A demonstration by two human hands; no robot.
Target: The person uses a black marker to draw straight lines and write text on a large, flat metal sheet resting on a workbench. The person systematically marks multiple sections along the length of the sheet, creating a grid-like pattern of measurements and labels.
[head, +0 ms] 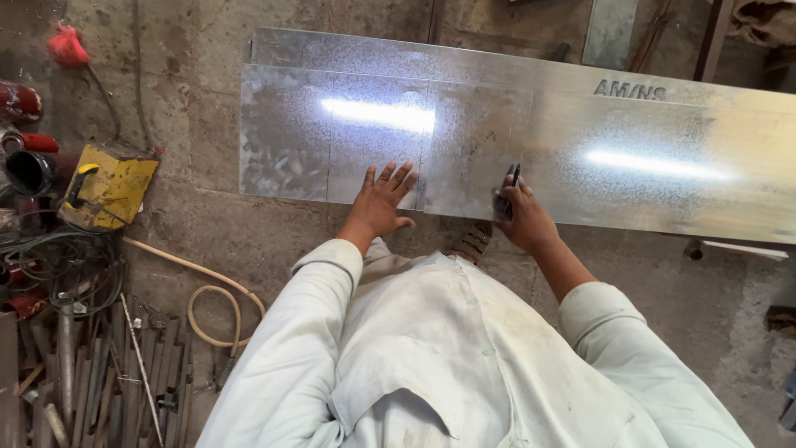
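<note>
A long shiny galvanised metal sheet (580,158) lies flat on the concrete floor, with a second sheet under it along the far edge. My left hand (381,199) rests flat on the sheet's near edge, fingers spread, beside a drawn line. My right hand (522,216) grips a black marker (512,178), its tip pointing up and touching the sheet. Faint marked lines cross the sheet between and beside my hands. My pale sleeves and shirt fill the lower middle.
A yellow welding machine (108,187) stands at the left with tangled cables (50,265) and a looped hose (207,311). Metal rods and scrap (99,382) lie at the lower left. Red cylinders (21,104) sit at the far left. A sandalled foot (473,242) shows by the sheet's edge.
</note>
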